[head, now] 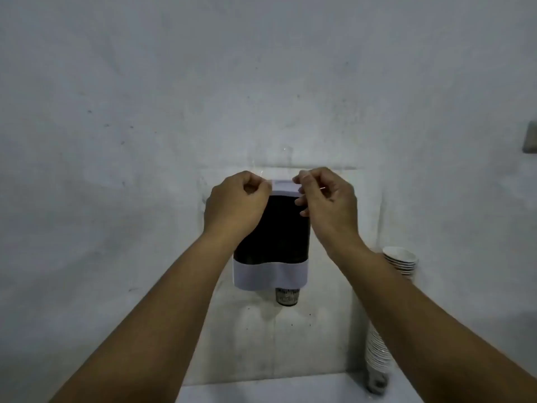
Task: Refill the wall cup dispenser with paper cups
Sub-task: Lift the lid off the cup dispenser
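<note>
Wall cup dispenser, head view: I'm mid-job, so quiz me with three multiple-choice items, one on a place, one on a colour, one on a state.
1. Where is the stack of paper cups?
A. right of the dispenser
B. left of it
C. on top of it

2. What colour is the dispenser's lower band?
A. red
B. white
C. green

3. What are the hands doing?
A. hanging idle
B. holding cups
C. gripping the white top cap

Key: 1 A, the cups show behind the right forearm. 2 B, the band under the dark body of the dispenser is white. 3 C, the left hand and the right hand curl their fingers at the top cap.

Scuffed grey wall (145, 97), dim light, pale ledge (261, 391) below, grey fixture (530, 137) at right edge
</note>
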